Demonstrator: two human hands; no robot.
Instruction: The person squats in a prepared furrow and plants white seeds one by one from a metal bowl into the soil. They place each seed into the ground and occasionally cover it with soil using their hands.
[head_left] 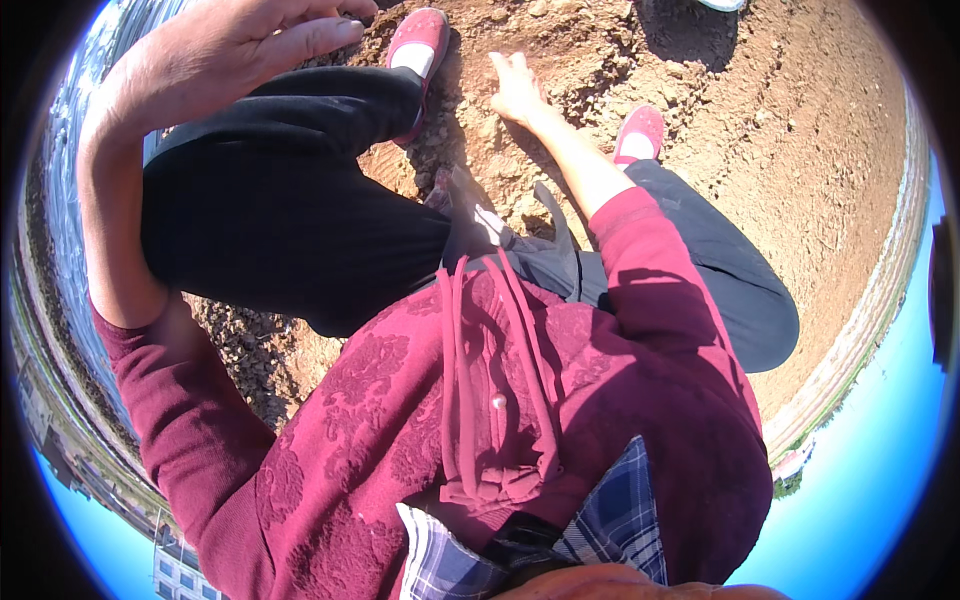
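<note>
My left hand [265, 40] is raised over my bent left knee at the upper left. Its thumb stands apart from the fingers, and nothing shows between them; the frame's top edge cuts off part of it. My right hand [518, 92] reaches forward just over the loose brown soil [570, 50], between my two red shoes [420, 35]. Its fingers point away from me and look slightly apart, with nothing visible in them. Whether they touch the ground I cannot tell. A pale grey bag-like cloth [480, 225] with a strap hangs at my waist between my legs.
Shiny plastic sheeting [70, 200] lies along the left side. Clods and small stones cover the ground around my feet, with smoother bare soil [800, 150] at the right. A white rounded edge [722, 3] and a dark shadow show at the top.
</note>
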